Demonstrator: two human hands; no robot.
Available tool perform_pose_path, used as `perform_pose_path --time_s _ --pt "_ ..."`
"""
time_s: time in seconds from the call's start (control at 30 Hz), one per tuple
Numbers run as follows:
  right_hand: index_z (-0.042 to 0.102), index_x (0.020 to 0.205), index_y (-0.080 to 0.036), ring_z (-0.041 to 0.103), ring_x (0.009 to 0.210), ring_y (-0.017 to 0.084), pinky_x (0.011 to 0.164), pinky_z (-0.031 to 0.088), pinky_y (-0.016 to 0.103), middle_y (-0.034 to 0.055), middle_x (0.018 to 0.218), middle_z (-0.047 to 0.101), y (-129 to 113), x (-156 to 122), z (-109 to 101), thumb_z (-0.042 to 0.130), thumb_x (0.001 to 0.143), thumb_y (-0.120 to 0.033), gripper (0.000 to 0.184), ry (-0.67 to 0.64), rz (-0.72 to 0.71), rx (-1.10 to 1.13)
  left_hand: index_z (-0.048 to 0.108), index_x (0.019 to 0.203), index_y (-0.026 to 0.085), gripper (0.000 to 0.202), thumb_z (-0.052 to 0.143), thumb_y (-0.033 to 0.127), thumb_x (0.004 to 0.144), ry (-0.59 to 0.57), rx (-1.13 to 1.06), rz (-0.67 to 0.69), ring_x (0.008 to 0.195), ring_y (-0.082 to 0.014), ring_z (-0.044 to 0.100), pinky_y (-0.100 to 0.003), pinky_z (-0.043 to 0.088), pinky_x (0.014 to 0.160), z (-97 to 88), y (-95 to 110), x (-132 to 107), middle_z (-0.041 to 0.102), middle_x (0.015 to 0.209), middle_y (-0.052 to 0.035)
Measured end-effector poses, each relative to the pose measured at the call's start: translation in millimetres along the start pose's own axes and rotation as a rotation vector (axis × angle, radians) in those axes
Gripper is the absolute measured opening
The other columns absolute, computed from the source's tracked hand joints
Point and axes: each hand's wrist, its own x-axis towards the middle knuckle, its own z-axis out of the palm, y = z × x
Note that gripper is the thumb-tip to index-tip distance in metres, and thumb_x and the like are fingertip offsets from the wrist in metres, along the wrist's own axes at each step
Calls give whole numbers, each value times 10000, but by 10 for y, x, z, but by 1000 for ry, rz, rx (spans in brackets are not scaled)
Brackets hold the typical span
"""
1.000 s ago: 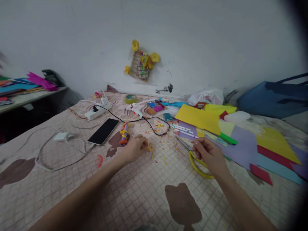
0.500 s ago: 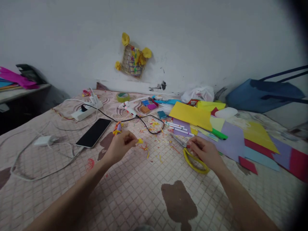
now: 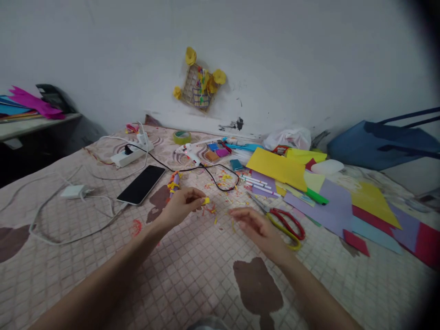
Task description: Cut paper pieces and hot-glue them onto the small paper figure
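Observation:
My left hand (image 3: 182, 204) is raised a little above the patterned bedsheet (image 3: 206, 275) and pinches a small yellow paper scrap (image 3: 206, 200) between thumb and fingers. My right hand (image 3: 256, 227) hovers to its right, fingers apart and blurred by motion, holding nothing. Scissors (image 3: 283, 222) with red and yellow handles lie on the sheet just right of that hand. Paper snippets (image 3: 223, 181) are scattered ahead of both hands. A small rolled paper craft (image 3: 173, 182) lies just beyond my left hand.
A black phone (image 3: 141, 184), white charger (image 3: 74, 191), power strip (image 3: 132, 155) and cables lie left. Glue gun (image 3: 188, 151), tape roll (image 3: 182, 137), markers (image 3: 257, 184) and coloured paper sheets (image 3: 278, 167) spread right. A blue bag (image 3: 381, 140) sits far right; a paper flower craft (image 3: 201, 87) hangs on the wall.
My right hand let go of the scissors and moved left towards my left hand. My left hand lifted the yellow scrap off the sheet and keeps holding it.

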Motion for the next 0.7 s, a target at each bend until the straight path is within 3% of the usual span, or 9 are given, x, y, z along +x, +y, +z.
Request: perform_pose_path --time_s 0.07,0.1,0.13,0.2,0.3,0.4,0.5,0.7 --pt "577 1092 -230 547 1081 199 942 422 368 75 1129 601 -10 6 125 473 886 -313 245 -202 41 100 611 834 102 214 651 264 700 -34 -11 -3 564 -76 529 -209 424 548 -2 -24 3 605 674 -6" --pt "576 1101 -230 537 1094 199 954 411 365 71 1138 596 -6 13 178 495 873 -310 255 -224 45 100 612 846 99 224 652 265 701 -41 -20 -5 572 -77 532 -210 426 555 -1 -35 5 609 684 -10" --pt "579 1096 -228 529 1100 202 965 396 368 69 1141 591 6 22 216 512 861 -310 258 -170 46 71 609 856 98 230 652 263 702 -44 -33 -8 578 -78 536 -212 429 561 1 -43 6 613 690 -13" --pt "592 1050 -217 535 1068 213 946 401 384 71 1100 599 49 48 240 529 840 -323 243 64 81 -24 597 864 99 227 647 252 704 -48 -68 -17 585 -82 548 -216 435 567 11 -46 4 614 689 -12" --pt "598 966 -198 586 900 206 781 479 356 68 954 620 113 75 205 523 828 -366 229 282 147 -40 576 868 107 215 637 238 710 -68 -118 -24 592 -90 564 -224 444 569 54 -26 -21 614 698 -11" --pt "580 953 -195 588 697 159 586 481 272 30 768 609 120 69 222 520 827 -395 244 242 173 77 574 868 109 211 636 244 718 -110 -126 3 601 -95 564 -230 446 571 146 -8 -81 613 716 -20" --pt "561 913 -185 498 497 102 435 400 211 -22 613 551 86 56 299 538 819 -417 251 168 207 157 574 860 107 186 625 233 734 -151 -119 36 602 -92 551 -231 447 576 273 -1 -169 601 716 -19" --pt "524 732 -173 388 416 57 393 311 186 -51 542 487 73 32 321 552 819 -406 251 210 228 131 571 835 111 125 593 202 753 -227 -121 38 598 -90 547 -227 445 581 397 11 -257 586 676 -9"
